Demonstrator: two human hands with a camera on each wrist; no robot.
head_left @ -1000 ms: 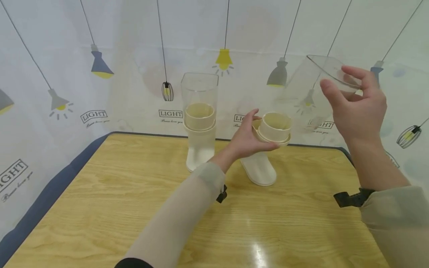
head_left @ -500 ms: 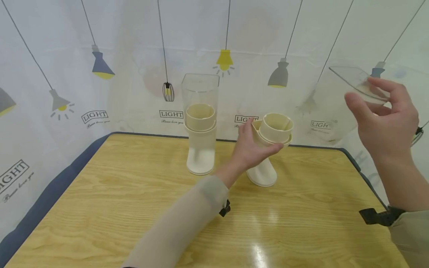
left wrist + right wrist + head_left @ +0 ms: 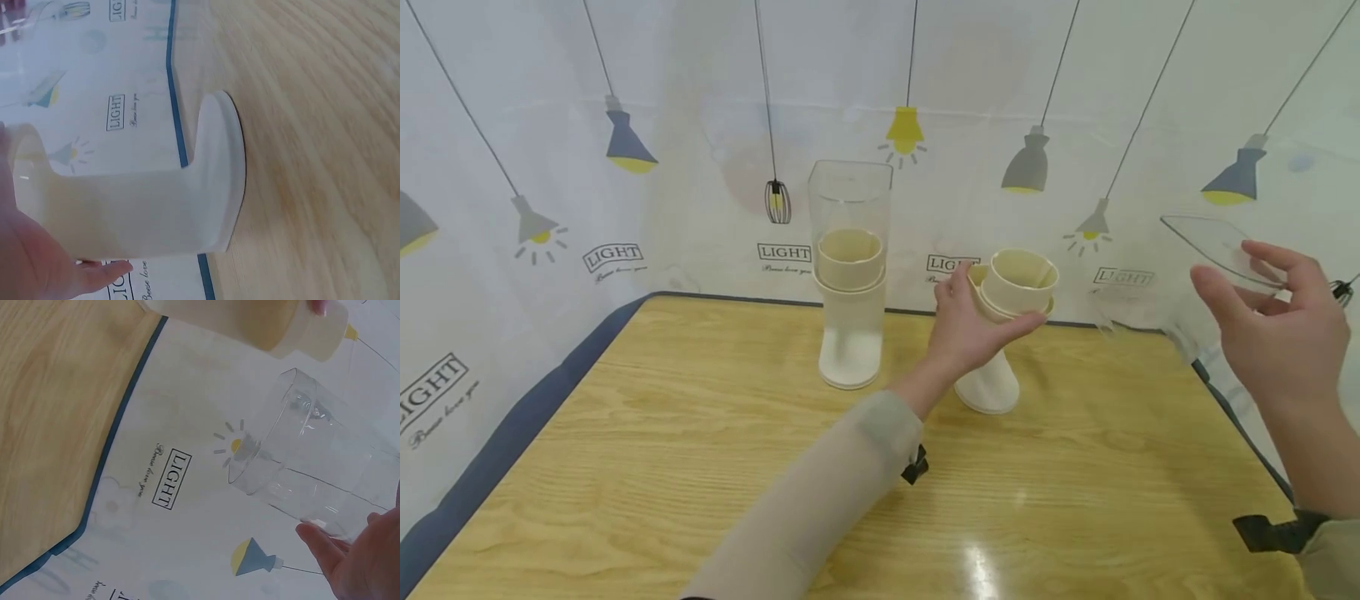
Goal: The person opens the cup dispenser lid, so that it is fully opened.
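Observation:
My left hand (image 3: 962, 333) grips a cream plastic dispenser stand (image 3: 988, 387) just below its round collar, thumb and fingers spread around it. In the left wrist view the stand (image 3: 137, 212) shows a smooth column and a wide foot at the tabletop. Off to the right and apart from the stand, my right hand (image 3: 1285, 325) holds a clear square-sided plastic container (image 3: 1213, 246) near its rim, between thumb and fingers. The right wrist view shows this see-through container (image 3: 319, 456) tilted, its other end facing the stand. Most of its walls are hard to make out in the head view.
Left of the held stand, a second cream dispenser (image 3: 850, 325) stands upright with a clear container (image 3: 850, 196) on top. Both are near the back edge of the wooden table (image 3: 700, 467). A lamp-patterned cloth (image 3: 700, 150) hangs behind the table.
My right hand has moved right, then down, carrying the clear container away from the stand. My left hand still grips the stand, which has turned slightly. The second dispenser stays put.

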